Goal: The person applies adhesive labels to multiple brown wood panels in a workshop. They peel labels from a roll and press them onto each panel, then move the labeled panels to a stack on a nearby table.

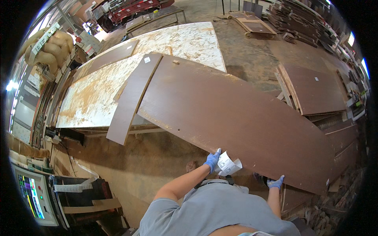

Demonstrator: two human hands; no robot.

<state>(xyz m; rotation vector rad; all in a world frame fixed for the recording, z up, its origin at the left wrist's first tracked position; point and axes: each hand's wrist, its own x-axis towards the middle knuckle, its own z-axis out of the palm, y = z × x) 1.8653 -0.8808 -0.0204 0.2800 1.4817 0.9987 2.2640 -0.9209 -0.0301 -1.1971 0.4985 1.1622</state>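
Note:
A large brown wooden board (220,106) slants across the middle, its far left end over a white, sawdust-covered table (185,43). My left hand (212,160), in a blue glove, grips the board's near edge, thumb on top. Beside those fingers a curled strip of white printed labels (228,164) hangs against the edge; it seems held in the same hand. Further right along that edge my right hand (275,182), also gloved, is closed on the board, its fingers partly hidden beneath. A narrower brown panel (134,96) with a small white sticker lies alongside the board's left end.
Another brown strip (114,57) lies at the table's far left. Brown panels (319,86) are stacked at right, with a pile of boards (295,21) behind. A lit control screen (32,196) stands at lower left, below a machine with thick hoses (53,49).

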